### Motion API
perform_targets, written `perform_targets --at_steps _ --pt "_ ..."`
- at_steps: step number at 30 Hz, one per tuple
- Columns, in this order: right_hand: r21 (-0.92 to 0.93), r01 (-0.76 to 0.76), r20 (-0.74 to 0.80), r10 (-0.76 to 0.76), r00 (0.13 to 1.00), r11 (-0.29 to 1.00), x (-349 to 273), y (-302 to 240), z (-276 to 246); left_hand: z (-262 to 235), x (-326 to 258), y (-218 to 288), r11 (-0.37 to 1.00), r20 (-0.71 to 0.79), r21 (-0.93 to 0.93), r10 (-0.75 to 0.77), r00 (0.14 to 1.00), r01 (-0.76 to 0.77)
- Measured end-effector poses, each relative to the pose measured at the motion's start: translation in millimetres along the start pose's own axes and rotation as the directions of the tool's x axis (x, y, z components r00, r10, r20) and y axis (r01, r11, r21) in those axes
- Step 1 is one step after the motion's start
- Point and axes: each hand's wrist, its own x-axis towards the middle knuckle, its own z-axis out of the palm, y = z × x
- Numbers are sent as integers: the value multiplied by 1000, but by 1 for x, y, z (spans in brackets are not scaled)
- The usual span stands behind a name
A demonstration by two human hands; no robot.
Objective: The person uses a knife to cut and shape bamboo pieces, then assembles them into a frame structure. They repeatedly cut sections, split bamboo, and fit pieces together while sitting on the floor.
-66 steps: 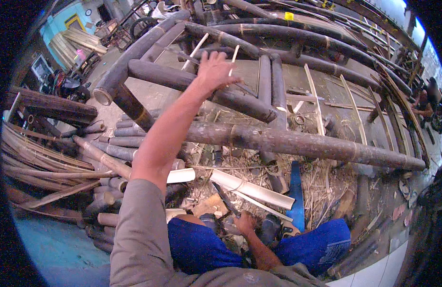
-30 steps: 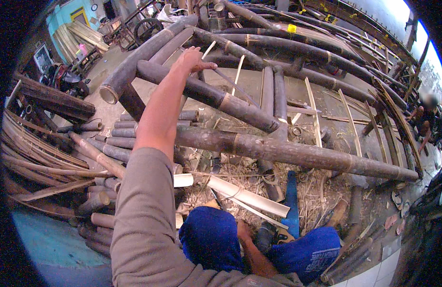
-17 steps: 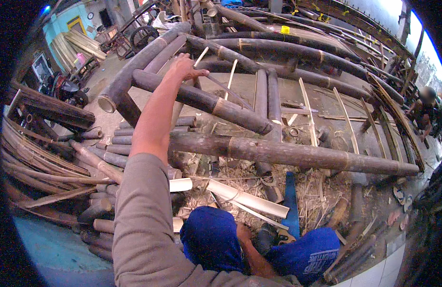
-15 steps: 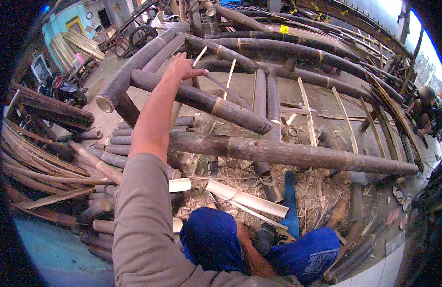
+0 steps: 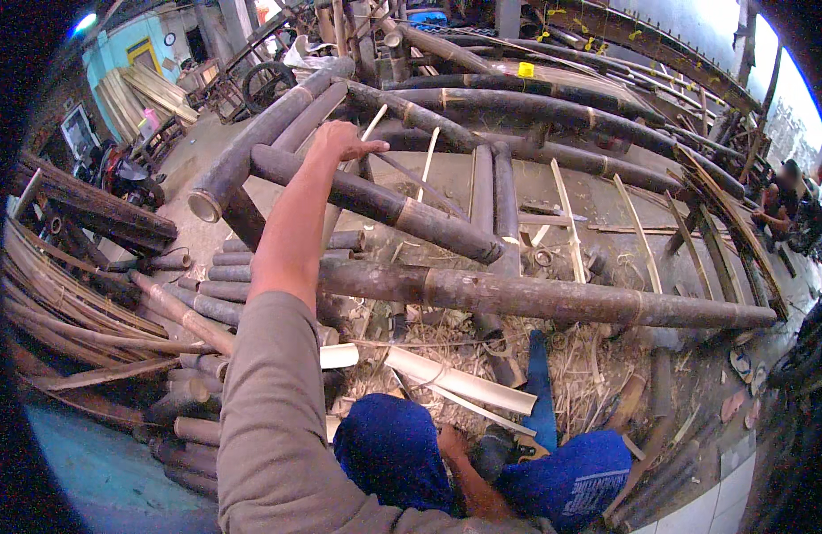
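My left hand [image 5: 341, 142] reaches out over a dark bamboo pole [image 5: 380, 198] of a large bamboo frame. Its thumb points right, apart from the fingers, which are partly bent and only partly visible. Beside the thumb, a thin dark strip [image 5: 429, 189] slants down to the right. My right hand [image 5: 450, 441] is low between my knees, with its fingers mostly hidden by the blue-clad knee. Near it are a dark rounded object [image 5: 491, 452] and a saw with a blue blade [image 5: 542, 392]. A pale split bamboo piece [image 5: 460, 380] lies just beyond.
A thick bamboo rail [image 5: 553, 294] crosses in front of me, with thin pale slats standing behind it. Cut bamboo lengths [image 5: 224, 292] are piled at the left. Shavings [image 5: 571, 383] cover the ground. Another person [image 5: 780, 200] sits at the far right.
The fingers of my left hand look more bent, and the hand stays at the same part of the frame. The whole view has shifted slightly. My right hand stays between my knees.
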Motion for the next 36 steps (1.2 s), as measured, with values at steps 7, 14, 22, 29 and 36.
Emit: perform_targets --at_steps 7,14,22,29,36 --pt "106 -77 237 50 970 991 -14 -26 -24 7 -14 -17 994 13 102 -30 999 29" --pt "110 -9 62 2 998 994 27 15 19 -23 -55 6 998 -108 35 -43 993 47" --pt "-69 -43 -40 41 998 997 32 17 47 -8 -111 22 992 -196 123 56 979 -32" --pt "-28 -126 63 128 990 992 19 1 23 61 -133 153 812 -206 117 583 786 -572" --pt "-39 -136 16 137 990 990 11 -9 17 60 -113 192 806 31 125 580 814 -579"
